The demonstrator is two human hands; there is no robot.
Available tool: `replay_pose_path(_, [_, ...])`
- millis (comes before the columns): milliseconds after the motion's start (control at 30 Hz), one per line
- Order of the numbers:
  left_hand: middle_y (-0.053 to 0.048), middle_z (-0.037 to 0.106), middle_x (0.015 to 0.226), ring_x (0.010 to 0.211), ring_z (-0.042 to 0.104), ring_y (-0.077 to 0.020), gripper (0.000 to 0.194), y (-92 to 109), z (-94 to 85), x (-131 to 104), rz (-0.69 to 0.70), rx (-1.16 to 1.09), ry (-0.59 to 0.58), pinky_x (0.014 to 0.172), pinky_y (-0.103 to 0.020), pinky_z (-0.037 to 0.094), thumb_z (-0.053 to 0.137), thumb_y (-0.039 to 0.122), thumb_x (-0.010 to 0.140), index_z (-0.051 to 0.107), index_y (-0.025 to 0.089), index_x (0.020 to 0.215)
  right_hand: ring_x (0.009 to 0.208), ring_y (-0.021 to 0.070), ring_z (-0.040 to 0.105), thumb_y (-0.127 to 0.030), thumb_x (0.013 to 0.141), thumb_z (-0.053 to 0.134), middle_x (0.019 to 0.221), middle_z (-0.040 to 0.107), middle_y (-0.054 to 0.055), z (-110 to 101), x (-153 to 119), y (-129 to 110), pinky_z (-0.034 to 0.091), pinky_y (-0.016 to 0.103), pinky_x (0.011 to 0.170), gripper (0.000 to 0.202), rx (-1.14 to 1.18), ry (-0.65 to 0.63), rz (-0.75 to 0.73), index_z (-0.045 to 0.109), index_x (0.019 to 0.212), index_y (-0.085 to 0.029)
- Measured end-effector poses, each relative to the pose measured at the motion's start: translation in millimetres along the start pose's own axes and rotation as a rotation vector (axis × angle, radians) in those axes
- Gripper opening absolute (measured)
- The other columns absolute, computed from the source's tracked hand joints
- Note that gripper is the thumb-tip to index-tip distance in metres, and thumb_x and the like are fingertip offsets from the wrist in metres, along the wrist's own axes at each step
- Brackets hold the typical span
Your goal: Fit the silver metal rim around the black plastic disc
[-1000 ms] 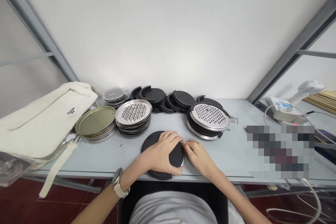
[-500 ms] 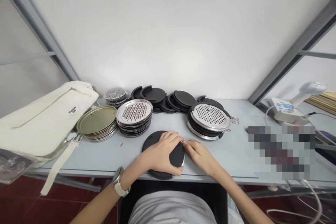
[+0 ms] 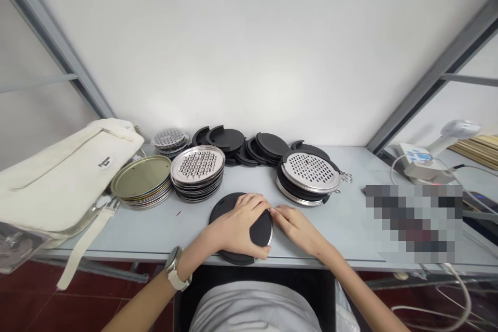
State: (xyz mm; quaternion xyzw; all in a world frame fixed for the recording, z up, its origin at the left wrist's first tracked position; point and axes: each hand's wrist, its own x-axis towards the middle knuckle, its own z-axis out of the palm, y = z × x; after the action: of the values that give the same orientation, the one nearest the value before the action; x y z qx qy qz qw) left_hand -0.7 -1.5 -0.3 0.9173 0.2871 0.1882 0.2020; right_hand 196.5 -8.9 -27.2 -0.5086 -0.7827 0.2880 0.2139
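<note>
A round black disc with a silvery metal rim on its right side lies at the table's front edge. Over its top is my left hand, gripping it with the thumb at the near rim and the fingers at the far right. My right hand pinches at the disc's right edge, fingertips close to those of the left. What sits between the right fingertips is too small to make out. Beyond the hands stands a stack of black discs and perforated metal grater plates, with small metal rings on its right side.
Left of the disc are a stack of coarse grater plates and a stack of gold-coloured round plates. Fine grater plates and black discs lie along the wall. A cream bag lies left; a white handheld device stands right.
The whole view has shifted slightly. Both hands keep nearly the same hold on the black disc.
</note>
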Motion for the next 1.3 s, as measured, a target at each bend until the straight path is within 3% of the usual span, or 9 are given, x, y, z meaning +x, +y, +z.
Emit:
replay_pose_path(400, [-0.009,0.046,0.117,0.115,0.04,-0.0285,0.071,0.9,-0.5,-0.4,-0.01,0.028,0.001,0.104,-0.042,0.031,0.076,0.035,0.057,0.045,0.019,0.118,0.062,0.0141,0.048,-0.038,0.098,0.025,0.065,0.049,0.0,-0.5,-0.7,0.2,0.034,0.027,0.062,0.043,-0.001,0.005,-0.012,0.045,0.065,-0.019])
replay_pose_path(700, [-0.009,0.044,0.122,0.117,0.038,-0.0299,0.08,1.5,-0.8,-1.6,-0.031,0.007,-0.008,0.104,-0.043,0.033,0.075,0.035,0.058,0.04,0.021,0.129,0.065,0.0155,0.049,-0.036,0.098,0.025,0.067,0.053,0.002,2.5,-0.6,1.7,0.036,0.028,0.064,0.043,-0.031,0.043,-0.04,0.049,0.067,-0.019])
replay_pose_path(1300, [-0.009,0.047,0.123,0.119,0.039,-0.0298,0.079,3.1,-1.7,0.2,-0.017,-0.01,-0.007,0.106,-0.045,0.028,0.074,0.032,0.06,0.038,0.021,0.129,0.067,0.0165,0.053,-0.03,0.097,0.027,0.067,0.057,0.003,9.1,-1.3,-3.4,0.036,0.027,0.064,0.041,-0.099,0.076,0.002,0.051,0.066,-0.019])
